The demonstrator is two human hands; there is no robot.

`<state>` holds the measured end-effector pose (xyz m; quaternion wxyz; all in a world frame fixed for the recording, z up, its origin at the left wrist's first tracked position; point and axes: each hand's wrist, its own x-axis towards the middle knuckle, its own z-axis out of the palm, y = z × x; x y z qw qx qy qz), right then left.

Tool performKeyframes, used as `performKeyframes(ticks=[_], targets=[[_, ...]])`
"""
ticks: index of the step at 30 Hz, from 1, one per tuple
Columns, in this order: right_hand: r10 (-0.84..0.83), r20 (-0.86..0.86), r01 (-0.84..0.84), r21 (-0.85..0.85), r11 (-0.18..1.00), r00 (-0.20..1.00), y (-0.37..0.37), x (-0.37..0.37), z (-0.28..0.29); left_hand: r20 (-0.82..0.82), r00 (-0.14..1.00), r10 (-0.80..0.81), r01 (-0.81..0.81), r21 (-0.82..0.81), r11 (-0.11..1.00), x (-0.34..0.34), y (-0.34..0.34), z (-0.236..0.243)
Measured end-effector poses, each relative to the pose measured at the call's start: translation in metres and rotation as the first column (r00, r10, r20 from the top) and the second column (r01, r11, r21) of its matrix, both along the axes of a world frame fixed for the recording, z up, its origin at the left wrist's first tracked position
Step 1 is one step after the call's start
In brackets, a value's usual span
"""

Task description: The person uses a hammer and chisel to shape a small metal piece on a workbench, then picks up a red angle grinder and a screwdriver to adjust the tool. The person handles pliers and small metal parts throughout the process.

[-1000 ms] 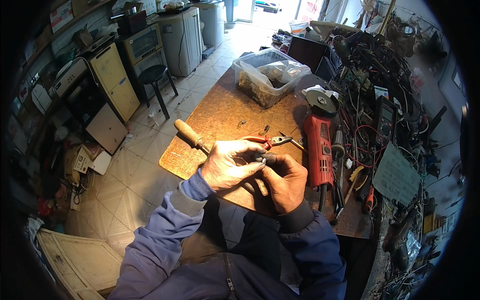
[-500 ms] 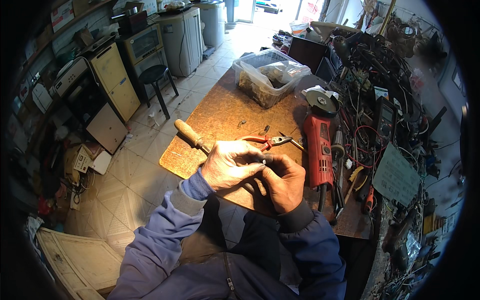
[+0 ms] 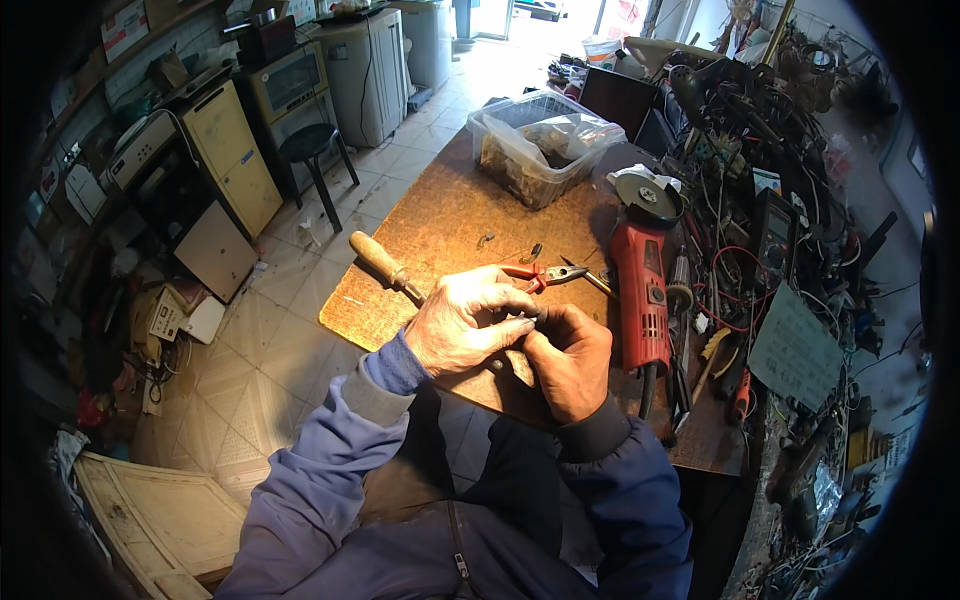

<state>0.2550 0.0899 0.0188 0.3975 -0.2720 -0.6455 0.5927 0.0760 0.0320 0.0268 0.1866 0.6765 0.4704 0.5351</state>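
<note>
My left hand (image 3: 468, 325) and my right hand (image 3: 570, 362) meet over the near edge of the wooden table (image 3: 430, 215). Thumbs and forefingers of both are pinched together around something tiny and dark, mostly covered by the fingertips. Just beyond them lie red-handled pliers (image 3: 552, 275), their jaws pointing right. A tool with a wooden handle (image 3: 375, 258) sticks out past my left hand, its far end hidden beneath that hand. Two small dark bits (image 3: 535, 250) rest on the tabletop behind the pliers. To the right of my right hand lies a red angle grinder (image 3: 640, 290).
A clear plastic bin (image 3: 540, 150) with a plastic bag inside stands at the table's far end. Along the right side are heaped cables and tools, with a multimeter (image 3: 775, 235) and a greenish card (image 3: 795, 345). A black stool (image 3: 312, 150) stands on the tiled floor at left.
My fingertips have shifted slightly, and the pale speck that showed between them is now mostly covered. The view has tilted a little; the things on the table lie as before.
</note>
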Motion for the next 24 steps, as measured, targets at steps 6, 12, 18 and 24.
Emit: performKeyframes(ticks=[6, 12, 18, 24], targets=[[0.007, -0.053, -0.012, -0.097, 0.995, 0.999, 0.001, 0.004, 0.001, 0.386, 0.921, 0.051, 0.058, -0.266, 0.962, 0.009, -0.011, 0.006], [0.009, -0.151, -0.029, -0.129, 0.991, 0.988, -0.002, 0.004, 0.005, 0.342, 0.938, 0.064, 0.040, -0.288, 0.957, 0.006, -0.009, 0.009], [-0.011, -0.224, -0.040, -0.222, 0.974, 0.975, -0.002, -0.001, 0.008, 0.279, 0.956, 0.086, -0.048, -0.138, 0.989, 0.007, -0.008, 0.005], [0.112, 0.005, -0.111, -0.129, 0.986, 0.994, 0.000, 0.005, 0.010, -0.409, 0.708, 0.575, -0.487, 0.307, 0.818, -0.049, -0.023, 0.009]])
